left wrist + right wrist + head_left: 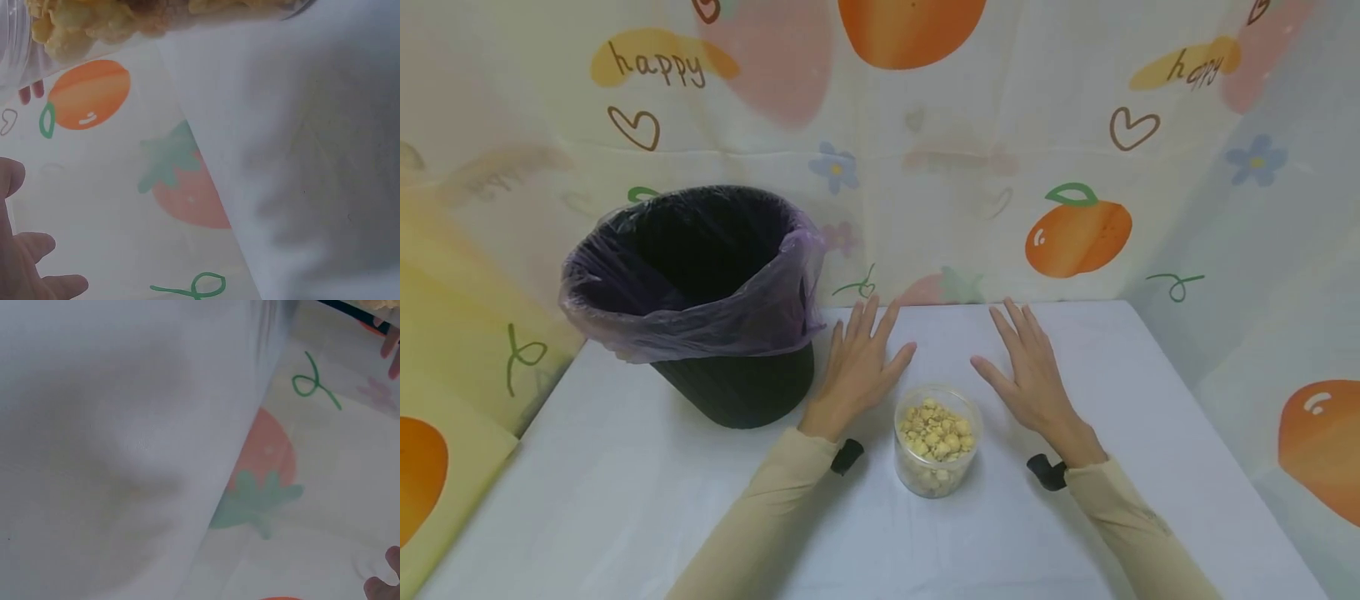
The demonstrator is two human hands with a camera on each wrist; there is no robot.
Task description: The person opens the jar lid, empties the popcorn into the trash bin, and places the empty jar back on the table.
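1. Clear plastic tub (932,482) sits upright on the white desk (1150,400), roughly between the wrists, and it's loaded with pale yellow puffed pieces (936,432) (popcorn-looking stuff, imo).
2. Left hand (859,371): fingers straight and fanned well apart, thumb out toward the middle, nothing in its grip. It's beyond the tub and to its left, just beside the bin.
3. Right hand (1033,379): pretty much a mirror image, fingers spread wide, holding nothing, past the tub on the right side. Can't tell if either palm touches the desk.
4. Dark bin (737,392) stands on the left with a purple see-through bag (722,333) folded over its rim.
5. Behind it all hangs a fruit-print cloth (940,217) with "happy" on it.
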